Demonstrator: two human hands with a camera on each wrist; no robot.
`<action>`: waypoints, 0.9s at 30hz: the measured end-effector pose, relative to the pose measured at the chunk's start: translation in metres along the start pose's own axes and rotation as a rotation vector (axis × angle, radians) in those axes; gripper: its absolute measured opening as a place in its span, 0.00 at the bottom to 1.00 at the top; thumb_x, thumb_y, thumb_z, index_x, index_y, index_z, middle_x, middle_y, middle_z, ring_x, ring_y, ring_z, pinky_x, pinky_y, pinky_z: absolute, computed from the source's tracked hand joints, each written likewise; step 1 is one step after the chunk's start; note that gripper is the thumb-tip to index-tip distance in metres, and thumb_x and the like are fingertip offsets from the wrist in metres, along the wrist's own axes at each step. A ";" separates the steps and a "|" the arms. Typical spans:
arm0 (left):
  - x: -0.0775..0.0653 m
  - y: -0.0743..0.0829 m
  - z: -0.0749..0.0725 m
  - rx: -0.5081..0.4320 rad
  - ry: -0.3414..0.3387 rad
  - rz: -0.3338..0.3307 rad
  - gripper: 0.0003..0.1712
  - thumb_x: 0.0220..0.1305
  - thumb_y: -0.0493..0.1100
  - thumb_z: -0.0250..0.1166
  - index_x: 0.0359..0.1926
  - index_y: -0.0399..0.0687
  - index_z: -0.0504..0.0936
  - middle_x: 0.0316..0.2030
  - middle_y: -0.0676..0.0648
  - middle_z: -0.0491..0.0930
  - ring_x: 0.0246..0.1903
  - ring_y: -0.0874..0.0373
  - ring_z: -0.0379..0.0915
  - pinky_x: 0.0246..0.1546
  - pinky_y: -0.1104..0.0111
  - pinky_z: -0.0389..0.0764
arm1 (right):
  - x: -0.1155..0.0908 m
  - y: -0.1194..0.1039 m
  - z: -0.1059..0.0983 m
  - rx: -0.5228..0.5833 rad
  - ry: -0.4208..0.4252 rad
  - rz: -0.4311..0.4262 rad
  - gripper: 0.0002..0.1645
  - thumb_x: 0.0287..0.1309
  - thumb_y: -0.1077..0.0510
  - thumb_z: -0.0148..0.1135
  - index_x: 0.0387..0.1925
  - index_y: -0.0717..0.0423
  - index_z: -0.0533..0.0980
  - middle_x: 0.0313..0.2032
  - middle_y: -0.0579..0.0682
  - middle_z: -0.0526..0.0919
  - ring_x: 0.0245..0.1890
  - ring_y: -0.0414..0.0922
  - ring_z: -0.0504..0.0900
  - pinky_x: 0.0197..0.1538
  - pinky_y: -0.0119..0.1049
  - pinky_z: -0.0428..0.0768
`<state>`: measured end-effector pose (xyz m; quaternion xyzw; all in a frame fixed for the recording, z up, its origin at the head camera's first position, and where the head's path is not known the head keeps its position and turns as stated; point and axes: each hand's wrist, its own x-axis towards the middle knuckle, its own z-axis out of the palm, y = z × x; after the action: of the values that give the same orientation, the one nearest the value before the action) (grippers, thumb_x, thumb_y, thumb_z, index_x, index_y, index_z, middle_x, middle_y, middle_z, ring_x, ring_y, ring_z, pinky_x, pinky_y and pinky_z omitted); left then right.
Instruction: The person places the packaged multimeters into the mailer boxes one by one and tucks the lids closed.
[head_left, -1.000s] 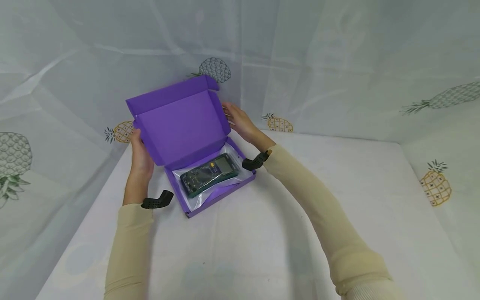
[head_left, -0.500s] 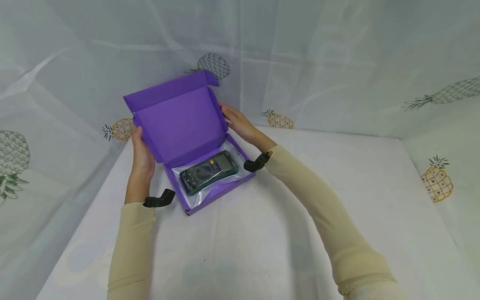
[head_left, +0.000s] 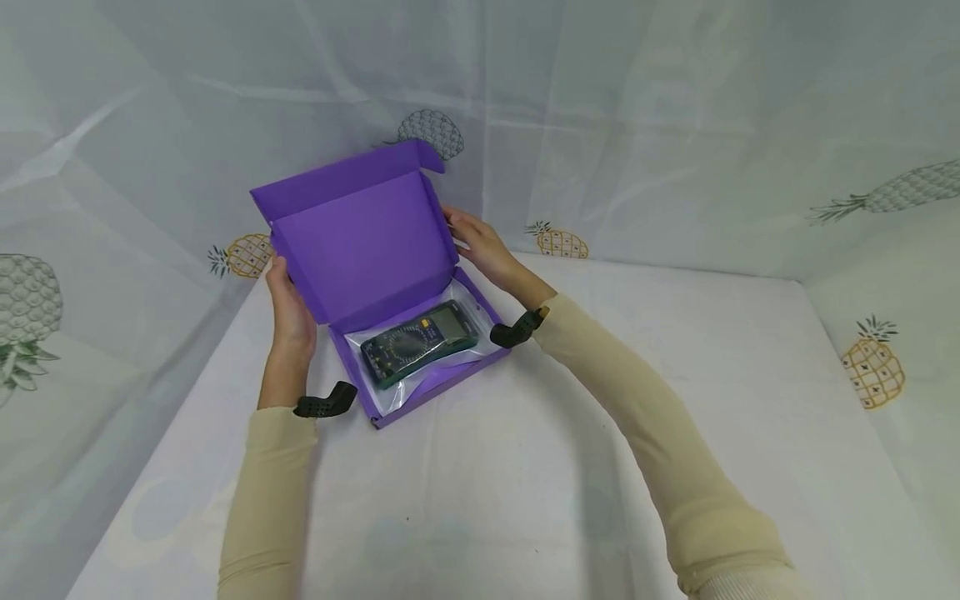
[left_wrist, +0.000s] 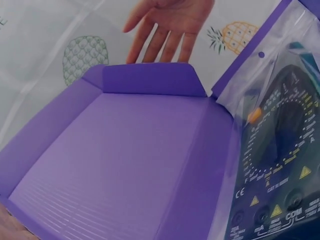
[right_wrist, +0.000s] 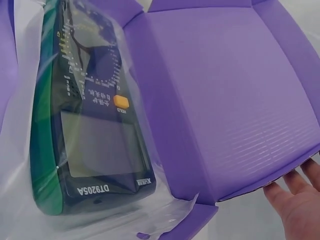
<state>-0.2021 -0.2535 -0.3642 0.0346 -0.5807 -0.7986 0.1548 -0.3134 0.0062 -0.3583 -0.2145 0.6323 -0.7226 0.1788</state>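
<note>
A purple cardboard box (head_left: 375, 250) lies on the table with its lid raised and tilted back. Inside, a dark digital multimeter with a green edge (head_left: 416, 346) rests in a clear plastic bag (right_wrist: 15, 200); DT9205A reads upside down on it in the right wrist view. My left hand (head_left: 291, 321) is at the lid's left edge, thumb along the outside, other fingers hidden behind the lid. At the lid's opposite side is my right hand (head_left: 483, 250), its fairly straight fingers touching the outer edge. Only a sliver of the left hand (left_wrist: 12, 227) shows in the left wrist view.
The white tabletop (head_left: 480, 500) stretches toward me and to the right. A pale cloth backdrop (head_left: 637, 125) with printed pineapples rises close behind the lid. Black wrist cameras (head_left: 517, 329) are strapped to both wrists, the right one just over the box's right rim.
My left hand and forearm have shifted slightly right, nearer the box. The right hand keeps its place at the lid, which leans back about as before. The multimeter has not moved.
</note>
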 end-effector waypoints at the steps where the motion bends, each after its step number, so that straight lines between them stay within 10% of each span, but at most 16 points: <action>1: 0.000 -0.001 0.001 0.005 0.007 -0.004 0.34 0.72 0.59 0.32 0.75 0.55 0.50 0.60 0.50 0.64 0.57 0.59 0.60 0.59 0.69 0.60 | -0.001 0.000 0.000 0.005 0.007 0.001 0.29 0.78 0.54 0.34 0.73 0.63 0.55 0.73 0.58 0.57 0.72 0.53 0.58 0.71 0.48 0.60; 5: -0.001 -0.004 0.002 0.013 0.019 -0.025 0.32 0.73 0.61 0.30 0.64 0.53 0.66 0.51 0.52 0.71 0.51 0.60 0.65 0.56 0.69 0.64 | -0.003 -0.001 -0.001 0.043 0.040 0.011 0.28 0.78 0.54 0.34 0.71 0.65 0.58 0.71 0.60 0.60 0.71 0.54 0.60 0.70 0.50 0.61; 16: 0.016 -0.034 -0.020 -0.028 -0.019 -0.140 0.36 0.72 0.68 0.23 0.57 0.58 0.70 0.51 0.55 0.71 0.57 0.61 0.65 0.61 0.69 0.61 | -0.007 -0.005 -0.004 0.162 0.083 0.014 0.28 0.79 0.56 0.32 0.66 0.74 0.62 0.69 0.62 0.63 0.69 0.54 0.64 0.68 0.43 0.66; 27: -0.005 -0.001 0.010 0.087 0.029 -0.181 0.29 0.74 0.65 0.22 0.48 0.60 0.68 0.48 0.58 0.68 0.57 0.63 0.61 0.63 0.72 0.56 | -0.007 -0.013 -0.009 0.247 0.140 -0.004 0.33 0.78 0.47 0.28 0.72 0.62 0.57 0.65 0.69 0.66 0.67 0.58 0.67 0.66 0.44 0.68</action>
<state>-0.1997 -0.2428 -0.3632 0.1051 -0.6070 -0.7827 0.0884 -0.3120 0.0191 -0.3467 -0.1411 0.5489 -0.8086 0.1581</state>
